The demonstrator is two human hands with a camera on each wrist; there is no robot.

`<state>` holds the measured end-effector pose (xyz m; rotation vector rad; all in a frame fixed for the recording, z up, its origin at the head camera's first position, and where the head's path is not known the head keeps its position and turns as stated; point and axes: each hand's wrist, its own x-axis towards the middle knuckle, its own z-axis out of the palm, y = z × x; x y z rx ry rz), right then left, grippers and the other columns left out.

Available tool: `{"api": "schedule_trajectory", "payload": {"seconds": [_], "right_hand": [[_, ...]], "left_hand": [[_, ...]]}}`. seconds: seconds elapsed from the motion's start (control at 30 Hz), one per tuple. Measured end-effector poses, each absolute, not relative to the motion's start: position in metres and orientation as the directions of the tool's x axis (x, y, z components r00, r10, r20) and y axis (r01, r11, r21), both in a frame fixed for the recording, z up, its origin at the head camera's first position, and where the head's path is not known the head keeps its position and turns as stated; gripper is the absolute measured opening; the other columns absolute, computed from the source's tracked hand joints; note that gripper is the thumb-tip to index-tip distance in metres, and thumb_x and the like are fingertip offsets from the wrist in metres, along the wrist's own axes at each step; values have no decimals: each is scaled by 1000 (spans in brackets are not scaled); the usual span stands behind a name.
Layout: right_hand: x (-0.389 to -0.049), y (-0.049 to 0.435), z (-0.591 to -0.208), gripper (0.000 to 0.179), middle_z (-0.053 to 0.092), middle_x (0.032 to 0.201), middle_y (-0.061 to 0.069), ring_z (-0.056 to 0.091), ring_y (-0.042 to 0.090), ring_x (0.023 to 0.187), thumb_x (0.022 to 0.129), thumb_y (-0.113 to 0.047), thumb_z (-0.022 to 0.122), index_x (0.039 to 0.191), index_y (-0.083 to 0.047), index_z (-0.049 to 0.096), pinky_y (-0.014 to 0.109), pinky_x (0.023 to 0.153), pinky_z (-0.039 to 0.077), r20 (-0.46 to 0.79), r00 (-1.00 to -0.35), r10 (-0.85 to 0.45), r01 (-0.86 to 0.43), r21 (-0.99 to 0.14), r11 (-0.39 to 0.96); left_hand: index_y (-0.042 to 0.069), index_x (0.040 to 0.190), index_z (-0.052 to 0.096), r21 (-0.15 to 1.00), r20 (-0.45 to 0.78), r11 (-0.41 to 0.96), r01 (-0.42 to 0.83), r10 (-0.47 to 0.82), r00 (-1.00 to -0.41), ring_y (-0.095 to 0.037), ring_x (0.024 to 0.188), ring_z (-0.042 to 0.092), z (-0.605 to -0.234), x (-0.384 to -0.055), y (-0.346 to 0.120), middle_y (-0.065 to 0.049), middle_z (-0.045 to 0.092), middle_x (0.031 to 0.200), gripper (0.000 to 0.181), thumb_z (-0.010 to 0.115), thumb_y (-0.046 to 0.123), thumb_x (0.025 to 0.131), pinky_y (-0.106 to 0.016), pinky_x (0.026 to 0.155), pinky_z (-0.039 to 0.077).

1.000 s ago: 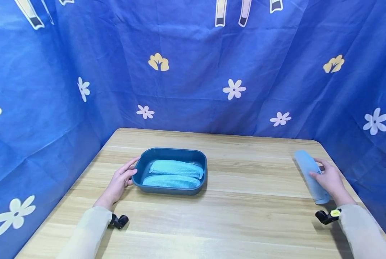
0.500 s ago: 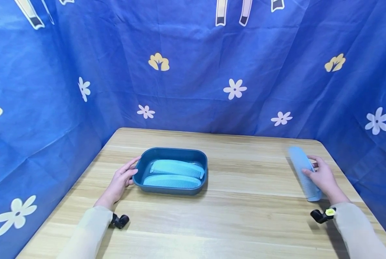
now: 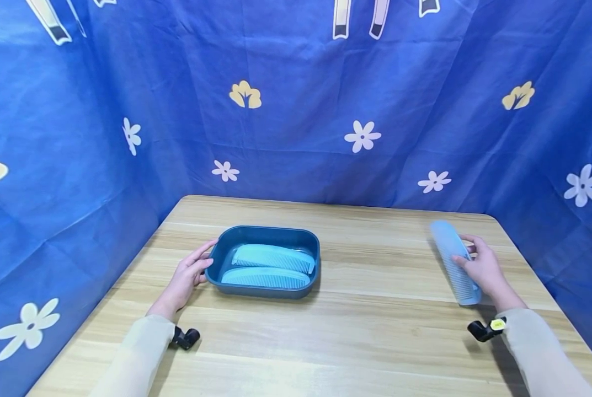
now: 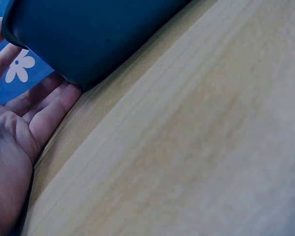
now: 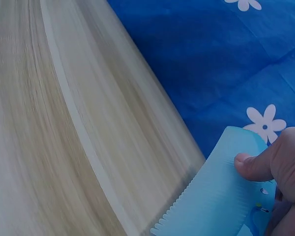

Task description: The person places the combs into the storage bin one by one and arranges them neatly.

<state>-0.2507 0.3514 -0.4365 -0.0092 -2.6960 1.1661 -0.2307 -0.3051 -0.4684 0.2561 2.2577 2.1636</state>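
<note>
At the left, a dark blue oval-cornered tub (image 3: 271, 293) holds two light blue combs, a rear comb (image 3: 272, 255) and a front comb (image 3: 266, 278), lying side by side. My left hand (image 3: 184, 281) touches the tub's left end; in the left wrist view its fingertips lie at the rim and low on the tub's outer wall (image 4: 98, 39). At the far right my right hand (image 3: 484, 270) pinches another light blue comb (image 3: 449, 253). The right wrist view shows the thumb (image 5: 250, 164) on this comb's face, with a small printed picture near its back edge; the other fingers are mostly hidden.
A wood-grain table (image 3: 375, 336) carries everything. Blue cloth (image 3: 296, 121) printed with flowers stands along its back and both sides. Black wrist cameras sit at the left sleeve (image 3: 139, 353) and the right sleeve (image 3: 534, 347).
My right hand has carried its comb leftward and slightly away from me, off the table's right side. The left hand and the tub keep their place, apart from a slight shift of the view.
</note>
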Motion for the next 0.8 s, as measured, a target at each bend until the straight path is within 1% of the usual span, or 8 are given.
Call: {"api": "schedule_trajectory", "payload": {"seconds": [0.13, 0.27, 0.37, 0.53, 0.8], "right_hand": [[-251, 343, -434, 55, 48, 105, 26, 54, 35, 86, 88, -5, 62, 137, 4, 37, 33, 62, 48, 188, -979, 80, -85, -733, 675], [-251, 335, -432, 55, 49, 106, 27, 54, 37, 87, 88, -4, 62, 137, 3, 38, 34, 64, 48, 186, -981, 52, -105, -738, 666], [-252, 329, -432, 55, 49, 106, 26, 54, 37, 88, 88, -6, 62, 137, 3, 37, 33, 64, 48, 183, -982, 36, -114, -743, 659], [-255, 319, -433, 55, 50, 105, 23, 53, 31, 87, 87, -6, 63, 136, 2, 39, 24, 64, 47, 204, -979, 11, -149, -748, 646], [-257, 299, -428, 55, 51, 103, 21, 51, 22, 84, 85, -2, 65, 135, 2, 41, 19, 64, 47, 243, -970, -17, -207, -786, 583]], "left_hand": [[13, 143, 37, 993, 104, 41, 110, 116, -988, -14, 87, 62, -469, -231, -305, -15, 44, 118, 49, 49, 17, 96, -28, 68, 54], [13, 144, 36, 993, 107, 36, 112, 116, -987, -14, 87, 62, -469, -230, -304, -15, 44, 118, 50, 49, 17, 96, -27, 68, 54], [13, 144, 37, 994, 104, 34, 108, 114, -988, -14, 86, 62, -468, -230, -304, -14, 45, 118, 50, 50, 17, 96, -27, 67, 54], [13, 144, 37, 994, 98, 36, 102, 113, -989, -14, 86, 63, -468, -229, -304, -15, 44, 120, 50, 50, 17, 96, -28, 68, 54], [13, 144, 36, 993, 95, 52, 102, 113, -989, -14, 85, 62, -467, -229, -304, -16, 42, 119, 50, 49, 18, 96, -27, 68, 54]]}}
